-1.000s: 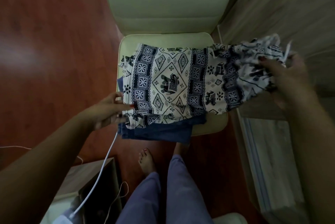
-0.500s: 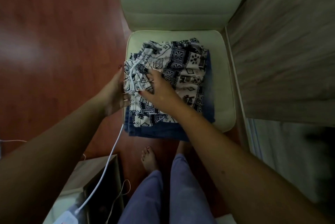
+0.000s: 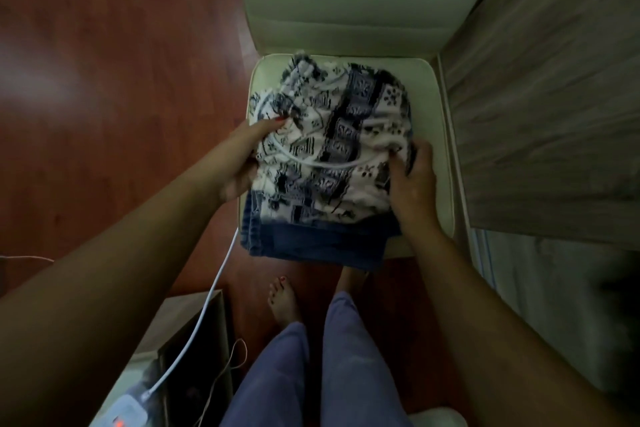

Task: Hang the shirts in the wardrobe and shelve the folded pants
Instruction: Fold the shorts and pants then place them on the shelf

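— Where are the patterned pants (image 3: pixel 339 146)?
— Folded on blue jeans (image 3: pixel 311 243) on the cream chair seat (image 3: pixel 433 108); left hand (image 3: pixel 239 160) and right hand (image 3: pixel 412 181) fingers clamp their edges; red-brown wooden floor (image 3: pixel 121 63) left of the chair.

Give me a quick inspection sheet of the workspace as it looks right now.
Surface: pale chair seat, bare along its right edge.
Job's things: folded patterned pants lying on folded blue jeans, which overhang the seat's front edge.
Clutter: nothing seen on the seat.
Grippers: left hand grips the patterned pants' left edge; right hand holds their right edge.
Cables: white cable runs from the floor device up under the left arm.
Surroundings: red-brown floor, wooden panel on the right.
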Demonstrator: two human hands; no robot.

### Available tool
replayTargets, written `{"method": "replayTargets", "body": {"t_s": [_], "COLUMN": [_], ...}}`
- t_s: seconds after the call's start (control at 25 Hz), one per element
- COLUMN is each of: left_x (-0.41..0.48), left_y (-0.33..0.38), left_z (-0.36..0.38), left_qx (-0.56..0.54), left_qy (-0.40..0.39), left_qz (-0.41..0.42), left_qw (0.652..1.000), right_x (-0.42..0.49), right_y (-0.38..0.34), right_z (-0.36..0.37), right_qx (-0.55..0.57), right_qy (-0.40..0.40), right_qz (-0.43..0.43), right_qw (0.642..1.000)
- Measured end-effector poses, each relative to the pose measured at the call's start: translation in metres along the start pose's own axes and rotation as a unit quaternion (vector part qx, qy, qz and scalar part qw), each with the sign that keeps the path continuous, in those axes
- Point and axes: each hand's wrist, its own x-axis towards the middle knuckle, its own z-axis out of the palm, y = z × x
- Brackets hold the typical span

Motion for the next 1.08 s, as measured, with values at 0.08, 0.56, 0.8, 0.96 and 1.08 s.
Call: {"method": "replayTargets", "body": {"t_s": [0.08, 0.56, 0.8, 0.96, 1.08], "left_x": [-0.012, -0.009, -0.008, 0.0, 0.008], "left_y": [0.017, -0.07, -0.066, -0.064, -0.064], "left_z": [0.003, -0.015, -0.013, -0.016, -0.021], "left_qx": [-0.036, 0.126, 0.161, 0.194, 0.205], "left_qy": [-0.033, 0.066, 0.153, 0.118, 0.119], "left_qz": [0.061, -0.06, 0.011, -0.048, -0.06], "left_qw": [0.997, 0.988, 0.975, 0.973, 0.97], "right_x": [0.0, -0.017, 0.007, 0.017, 0.027], "right_y": [-0.03, 0.059, 0.066, 0.059, 0.064], "right_z": [-0.011, -0.014, -0.024, -0.03, -0.034], "right_qx": [0.049, -0.124, -0.142, -0.053, -0.011], "right_qy": [0.051, -0.038, 0.014, -0.111, -0.152], "right_qz": [-0.102, 0.008, 0.022, 0.199, 0.225], "right_qw": [0.992, 0.992, 0.99, 0.972, 0.962]}}
